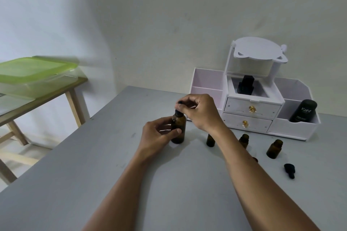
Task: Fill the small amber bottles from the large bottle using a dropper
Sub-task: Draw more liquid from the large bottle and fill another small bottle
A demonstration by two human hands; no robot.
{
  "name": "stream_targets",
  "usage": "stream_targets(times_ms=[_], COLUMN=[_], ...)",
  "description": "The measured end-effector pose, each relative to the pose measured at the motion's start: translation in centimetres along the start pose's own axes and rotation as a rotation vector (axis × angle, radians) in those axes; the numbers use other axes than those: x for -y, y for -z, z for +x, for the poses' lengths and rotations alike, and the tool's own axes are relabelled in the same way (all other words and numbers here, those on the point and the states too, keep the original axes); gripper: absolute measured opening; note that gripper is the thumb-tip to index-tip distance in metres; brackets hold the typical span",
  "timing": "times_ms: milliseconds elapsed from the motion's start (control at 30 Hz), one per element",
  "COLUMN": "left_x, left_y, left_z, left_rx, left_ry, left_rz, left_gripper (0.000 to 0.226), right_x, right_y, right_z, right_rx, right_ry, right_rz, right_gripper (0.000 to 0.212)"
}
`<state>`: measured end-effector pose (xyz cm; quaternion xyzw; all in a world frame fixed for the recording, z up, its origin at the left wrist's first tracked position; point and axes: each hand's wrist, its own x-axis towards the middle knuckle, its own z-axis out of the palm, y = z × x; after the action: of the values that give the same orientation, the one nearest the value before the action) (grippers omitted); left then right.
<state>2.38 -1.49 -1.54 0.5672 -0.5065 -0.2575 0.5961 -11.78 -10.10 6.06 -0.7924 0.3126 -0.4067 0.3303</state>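
Note:
The large amber bottle (179,127) stands upright on the grey table (93,174). My left hand (159,133) grips its body from the left. My right hand (201,110) pinches the black dropper top (178,108) that sits in the bottle's neck. Three small amber bottles stand open to the right: one (210,140) beside my right wrist, one (244,139) partly behind my forearm, one (274,149) farther right. A loose black dropper cap (289,170) lies on the table near them.
A white drawer organiser (251,110) stands against the wall, holding a black "Kahf" bottle (303,110) and a black object (246,85) on top. A wooden side table (47,97) at left carries a green-lidded plastic box (35,73).

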Motion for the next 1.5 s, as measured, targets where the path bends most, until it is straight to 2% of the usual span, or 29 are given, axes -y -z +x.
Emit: stream_targets(times_ms=[300,733,800,867,967,1100,1200,1267,1333,1400,1500], left_x=[0.1,0.1,0.2,0.1,-0.8,-2.9,-4.9,-5.8,-6.5,-7.1,-7.0], left_y=[0.1,0.0,0.0,-0.1,-0.6,-2.3,-4.4,-6.2,-8.3,-10.4,-13.4], left_z=[0.0,0.0,-0.1,-0.2,-0.6,-1.7,-2.4,-3.0,-3.5,-4.1,-4.4], left_rx=[0.003,0.001,0.001,-0.017,-0.135,-0.407,-0.480,-0.440,-0.369,-0.242,-0.041], left_ry=[0.002,0.020,0.020,0.013,-0.029,-0.212,-0.358,-0.427,-0.412,-0.302,-0.075], left_rz=[-0.003,-0.020,-0.022,-0.004,0.066,0.147,0.177,0.183,0.133,0.061,0.093], left_gripper=[0.039,0.040,0.045,0.062,0.079,0.056,0.038,0.023,0.010,0.006,0.023], right_x=[0.3,1.7,2.6,3.6,5.2,6.5,6.4,5.9,5.1,4.1,2.5], right_y=[-0.7,0.2,0.9,1.8,3.5,6.6,9.2,11.0,12.7,14.2,16.0], right_z=[0.2,0.1,0.5,1.0,1.4,1.1,0.1,-0.7,-1.5,-2.4,-3.3], right_rx=[-0.048,-0.088,-0.093,-0.116,-0.160,-0.242,-0.278,-0.288,-0.303,-0.326,-0.351], right_ry=[-0.009,0.043,0.075,0.121,0.165,0.207,0.200,0.192,0.166,0.128,0.078], right_rz=[-0.018,0.033,0.073,0.093,0.136,0.191,0.210,0.206,0.195,0.190,0.140], right_gripper=[0.010,0.006,0.006,0.007,0.009,0.014,0.012,0.007,0.006,0.007,0.010])
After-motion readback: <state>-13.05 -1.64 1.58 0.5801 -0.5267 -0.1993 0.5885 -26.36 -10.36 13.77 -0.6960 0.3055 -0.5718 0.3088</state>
